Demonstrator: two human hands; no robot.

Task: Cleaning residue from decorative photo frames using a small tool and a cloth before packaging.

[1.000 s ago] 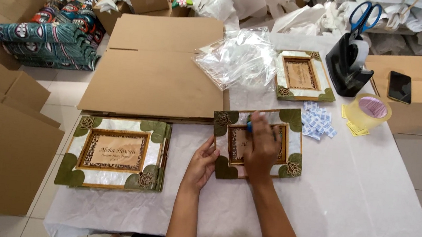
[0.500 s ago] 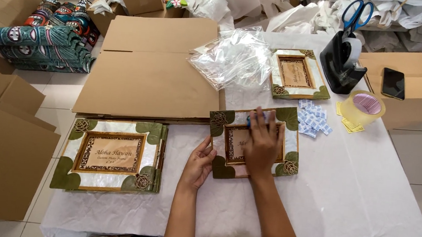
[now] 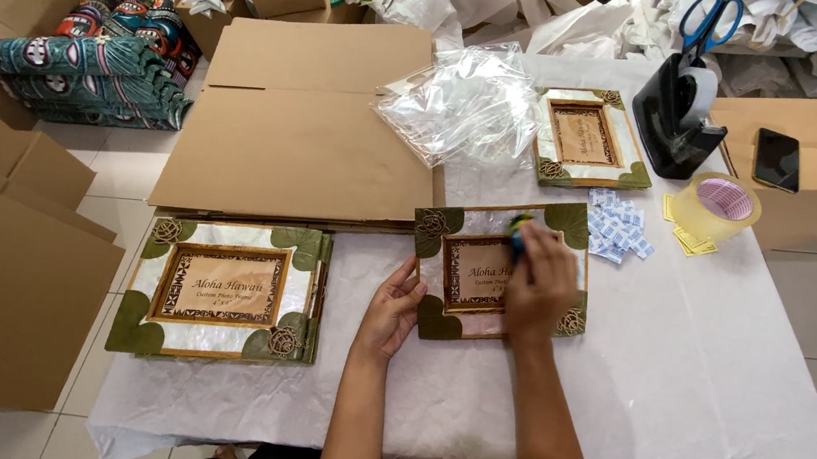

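One head-worn camera looks steeply down from close above the near edge of the table [image 3: 706,399]. It faces toward the far edge.

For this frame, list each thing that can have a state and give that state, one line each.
Left hand: open, steadying the middle frame's left edge.
Right hand: pressing a small blue object on the frame.
Middle photo frame: lying flat, face up.
Stack of frames: flat, at table's left.
Far frame: flat.
Cardboard box: flattened.
Plastic bags: empty, piled.
Phone: screen dark.
Scissors: closed, standing upright.
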